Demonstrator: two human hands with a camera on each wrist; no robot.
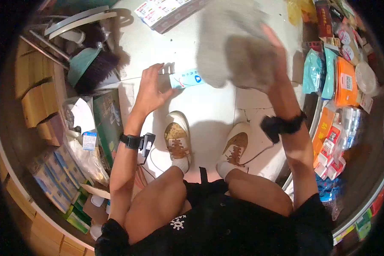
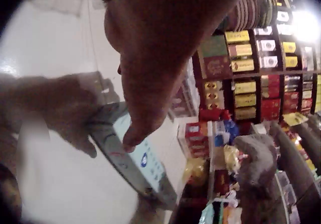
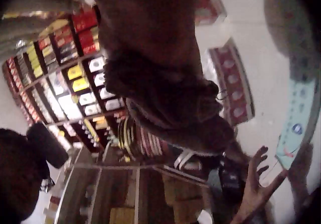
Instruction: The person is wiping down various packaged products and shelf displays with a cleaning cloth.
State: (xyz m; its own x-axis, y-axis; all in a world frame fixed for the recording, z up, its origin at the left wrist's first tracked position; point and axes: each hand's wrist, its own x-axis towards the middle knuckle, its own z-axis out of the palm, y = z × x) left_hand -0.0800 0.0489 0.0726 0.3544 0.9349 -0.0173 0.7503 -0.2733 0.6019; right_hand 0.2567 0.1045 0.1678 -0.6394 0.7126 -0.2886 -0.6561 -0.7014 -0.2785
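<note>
A pale blue box (image 1: 187,79) lies on the white floor. My left hand (image 1: 152,90) is at its left end, thumb and fingers spread apart; the left wrist view shows the thumb (image 2: 131,141) over the box (image 2: 150,166), though contact is unclear. My right hand (image 1: 278,59) grips a grey cloth (image 1: 217,38), blurred and raised beside the box's right end. The cloth hides most of the right fingers. In the right wrist view the cloth (image 3: 175,108) hangs dark and bunched from the hand.
A printed carton (image 1: 168,15) stands at the top of the floor. A brush (image 1: 98,64) and dustpan (image 1: 83,64) are at the upper left. Packed goods line both sides, including an orange packet (image 1: 345,81) on the right. Two shoes (image 1: 176,132) stand below the box.
</note>
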